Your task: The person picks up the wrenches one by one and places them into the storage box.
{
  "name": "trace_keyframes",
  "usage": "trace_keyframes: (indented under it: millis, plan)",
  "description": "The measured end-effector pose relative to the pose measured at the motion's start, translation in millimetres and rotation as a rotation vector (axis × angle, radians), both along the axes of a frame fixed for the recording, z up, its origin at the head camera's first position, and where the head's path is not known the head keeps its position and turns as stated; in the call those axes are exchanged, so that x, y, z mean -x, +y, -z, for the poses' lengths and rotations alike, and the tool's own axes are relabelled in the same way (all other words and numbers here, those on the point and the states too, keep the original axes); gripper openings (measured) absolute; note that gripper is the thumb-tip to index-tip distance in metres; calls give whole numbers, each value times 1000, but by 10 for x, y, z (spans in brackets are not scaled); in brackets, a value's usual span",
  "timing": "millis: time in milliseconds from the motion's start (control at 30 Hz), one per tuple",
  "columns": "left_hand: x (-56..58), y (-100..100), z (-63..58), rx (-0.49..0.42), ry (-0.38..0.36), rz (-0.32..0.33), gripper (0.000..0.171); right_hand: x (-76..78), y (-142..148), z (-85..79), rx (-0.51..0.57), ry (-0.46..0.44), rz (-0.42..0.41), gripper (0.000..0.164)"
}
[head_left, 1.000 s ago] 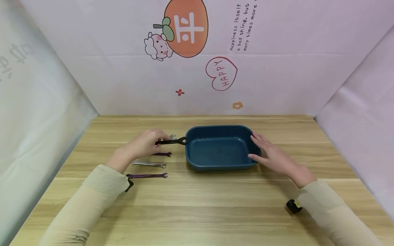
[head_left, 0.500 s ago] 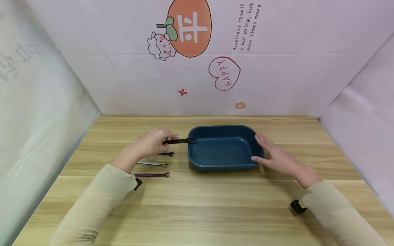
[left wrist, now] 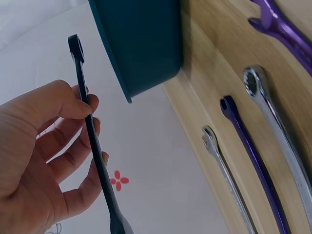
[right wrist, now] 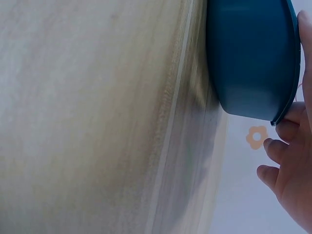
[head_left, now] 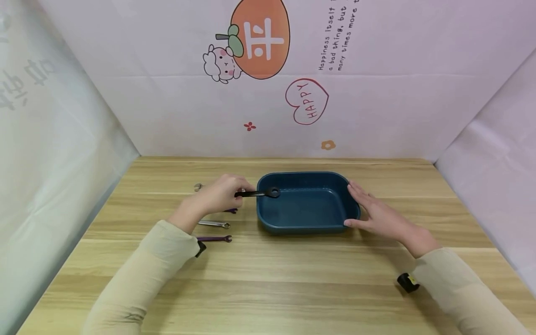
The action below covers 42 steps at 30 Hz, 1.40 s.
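My left hand (head_left: 226, 193) pinches a black combination wrench (head_left: 257, 193) between thumb and fingers. The wrench's ring end reaches over the left rim of a dark blue rectangular bin (head_left: 307, 229). In the left wrist view the wrench (left wrist: 97, 151) slants across the hand, apart from the bin (left wrist: 146, 44). My right hand (head_left: 374, 216) rests at the bin's right end, fingers spread along its rim and thumb near the front corner. The right wrist view has those fingers (right wrist: 287, 131) touching the rim; part of that hand is cut off.
Left of the bin, several wrenches lie on the wooden table (head_left: 293, 288): a purple one (head_left: 215, 239), a silver one (head_left: 214, 224), a dark purple one (head_left: 231, 211) and another silver one (head_left: 198, 187), partly hidden by the left hand. White printed cloth walls (head_left: 377, 93) surround the table.
My left hand has carried the black wrench rightward, so its ring end passes from beside the left rim to over the bin. The right hand stays at the bin's right end.
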<state>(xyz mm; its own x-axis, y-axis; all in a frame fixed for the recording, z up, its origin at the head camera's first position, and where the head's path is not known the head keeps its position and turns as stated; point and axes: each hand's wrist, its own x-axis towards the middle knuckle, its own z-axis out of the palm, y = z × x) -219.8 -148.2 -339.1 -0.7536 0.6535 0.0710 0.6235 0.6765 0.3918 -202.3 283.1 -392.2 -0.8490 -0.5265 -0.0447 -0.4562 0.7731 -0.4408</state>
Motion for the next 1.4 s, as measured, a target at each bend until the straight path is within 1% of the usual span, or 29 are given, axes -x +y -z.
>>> trace_keyframes:
  millis: [233, 400, 667, 833, 967, 1100, 1233, 1400]
  plan:
    - [16, 135, -24, 31, -34, 12, 40, 2, 1, 6, 11, 2, -1, 100]
    - [28, 236, -37, 37, -57, 23, 38, 0, 5, 1, 16, 5, -1, 100]
    - [66, 408, -90, 39, -61, 50, 41, 5, 10, 7, 18, 23, -7, 99]
    - [84, 515, -123, 55, -44, 59, 43, -1, 19, 16, 16, 19, 0, 100]
    - [97, 607, -108, 68, -21, 62, 42, -2, 21, 20, 19, 13, 5, 101]
    - [101, 700, -73, 66, -19, 69, 42, 0, 18, 17, 14, 6, 7, 101]
    - [94, 792, -46, 63, -31, 70, 42, 1, 15, 13, 11, 10, 7, 100]
    - [75, 889, -32, 96, -50, 64, 42, 1, 13, 12, 16, 14, 6, 100]
